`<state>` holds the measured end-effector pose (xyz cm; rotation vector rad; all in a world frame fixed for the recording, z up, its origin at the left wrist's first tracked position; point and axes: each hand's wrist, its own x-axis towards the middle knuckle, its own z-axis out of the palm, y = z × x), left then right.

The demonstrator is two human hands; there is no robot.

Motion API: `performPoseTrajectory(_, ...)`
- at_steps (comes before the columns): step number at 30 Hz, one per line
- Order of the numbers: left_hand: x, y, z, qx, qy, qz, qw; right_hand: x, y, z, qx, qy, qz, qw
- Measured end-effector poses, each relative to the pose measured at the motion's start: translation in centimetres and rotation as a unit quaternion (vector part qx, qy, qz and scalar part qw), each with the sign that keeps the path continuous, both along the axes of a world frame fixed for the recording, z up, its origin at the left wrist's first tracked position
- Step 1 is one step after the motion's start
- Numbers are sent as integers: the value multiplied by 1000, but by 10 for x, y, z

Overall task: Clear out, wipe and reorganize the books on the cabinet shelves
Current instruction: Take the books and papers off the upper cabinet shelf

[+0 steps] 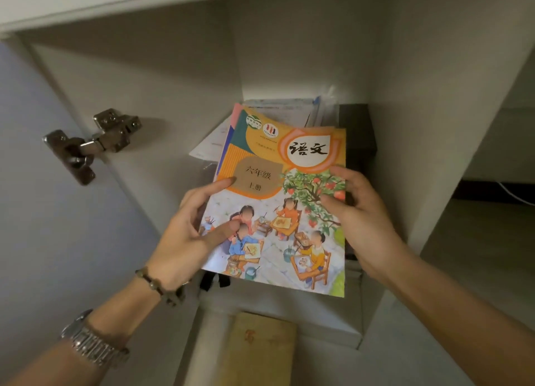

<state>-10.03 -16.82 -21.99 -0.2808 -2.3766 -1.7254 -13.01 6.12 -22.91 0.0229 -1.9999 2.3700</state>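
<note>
Both the left hand [188, 235] and right hand [356, 212] pinch the textbook stack [283, 200] by its side edges; thin, floppy, glossy softcovers likely to slide unless supported underneath.

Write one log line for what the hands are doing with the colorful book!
left hand: grips colorful book | right hand: grips its right edge | book: held over pile on shelf

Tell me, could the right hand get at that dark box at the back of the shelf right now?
Probably not at once: the right hand grips the colourful textbook, which covers much of the dark box. Freed, it looks reachable.
</note>
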Motion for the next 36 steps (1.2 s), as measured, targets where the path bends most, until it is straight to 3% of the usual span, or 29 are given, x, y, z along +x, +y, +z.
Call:
performPoseTrajectory(10, 91, -3, -33, 50, -111, -7, 993, 80, 11, -22, 70, 40, 83, 993)
performPoseTrajectory(13, 111, 4, -50, 59, -125, 17, 990, 104, 15, -40, 69, 8, 89, 994)
performPoseTrajectory(18, 135, 4, -96, -3, -155, 26, 988, 149, 25, -83, 93, -72, 81, 990)
performPoseTrajectory(24, 162, 12, -120, -47, -192, -36, 980, 199, 33, -131, 114, -137, 66, 982)
performPoseTrajectory(29, 174, 35, -143, -27, -236, -105, 966, 221, 55, -168, 121, -193, 73, 971)
performPoseTrajectory(36, 170, 67, -193, -37, -331, -124, 935, 228, 78, -226, 135, -241, 28, 961)
